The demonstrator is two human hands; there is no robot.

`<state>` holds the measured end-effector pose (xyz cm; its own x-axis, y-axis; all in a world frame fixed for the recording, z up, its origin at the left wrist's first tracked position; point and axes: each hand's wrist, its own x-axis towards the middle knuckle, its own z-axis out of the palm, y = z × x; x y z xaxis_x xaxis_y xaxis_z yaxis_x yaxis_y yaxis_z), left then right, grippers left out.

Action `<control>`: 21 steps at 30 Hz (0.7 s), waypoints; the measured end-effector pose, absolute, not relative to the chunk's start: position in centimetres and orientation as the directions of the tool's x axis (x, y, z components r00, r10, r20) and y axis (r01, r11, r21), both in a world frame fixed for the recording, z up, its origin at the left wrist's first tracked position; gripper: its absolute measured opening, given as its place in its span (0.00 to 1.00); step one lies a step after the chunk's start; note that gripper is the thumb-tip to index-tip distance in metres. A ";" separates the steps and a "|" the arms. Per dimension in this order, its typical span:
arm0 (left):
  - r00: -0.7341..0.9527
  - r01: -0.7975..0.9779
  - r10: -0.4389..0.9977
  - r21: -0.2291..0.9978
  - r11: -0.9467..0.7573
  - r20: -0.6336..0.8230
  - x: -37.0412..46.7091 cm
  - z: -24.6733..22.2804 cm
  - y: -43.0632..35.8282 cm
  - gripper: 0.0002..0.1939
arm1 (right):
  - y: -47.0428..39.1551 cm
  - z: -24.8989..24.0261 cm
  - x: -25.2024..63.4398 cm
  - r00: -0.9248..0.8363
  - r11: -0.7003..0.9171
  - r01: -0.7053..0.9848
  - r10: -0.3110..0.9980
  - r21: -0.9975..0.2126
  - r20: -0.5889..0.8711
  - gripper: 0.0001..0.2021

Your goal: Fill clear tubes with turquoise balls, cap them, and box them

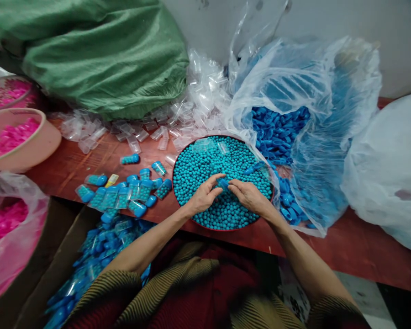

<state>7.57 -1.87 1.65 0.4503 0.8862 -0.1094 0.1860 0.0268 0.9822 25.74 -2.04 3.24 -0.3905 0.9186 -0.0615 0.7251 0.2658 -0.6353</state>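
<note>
Both hands meet over a round red-rimmed tub [174, 183] filled with small turquoise beads [222, 214]. My left hand [205, 195] curls its thumb and index finger around a small clear container [222, 183] with blue in it. Fingertips of my right hand [248, 195] are pinched together at the container's right side; whether they grip the container or a separate part is hidden. A blue plastic piece [254, 168] lies on the beads beyond my right hand. Near the tub's far rim, a clear empty container [222, 147] rests on the beads.
Bead-filled containers with blue caps [133, 192] lie left of the tub, and more fill a box [99, 256] below the table edge. Loose clear containers [205, 96] are heaped behind. A plastic bag [315, 137] of blue caps stands right; a green sack [106, 55] stands back left.
</note>
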 end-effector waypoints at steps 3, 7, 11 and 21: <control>0.450 0.172 0.883 0.983 0.059 -0.132 7.6 1.9 -2.0 0.26 | -2.3 3.2 25.4 -0.361 0.239 0.765 0.928 -0.598 -0.092 0.13; 0.456 0.155 0.879 0.985 0.079 -0.142 7.5 1.9 -2.3 0.26 | -2.8 3.0 24.9 -0.353 0.224 0.802 0.926 -0.554 -0.136 0.12; 0.433 0.120 0.885 0.984 0.133 -0.173 7.7 1.8 -2.5 0.21 | -3.4 2.6 24.5 -0.360 0.235 0.771 0.927 -0.591 -0.101 0.10; 0.409 0.121 0.886 0.975 0.184 -0.218 7.6 3.0 -2.4 0.24 | -3.8 2.0 23.5 -0.262 0.118 0.579 0.964 -0.807 -0.047 0.13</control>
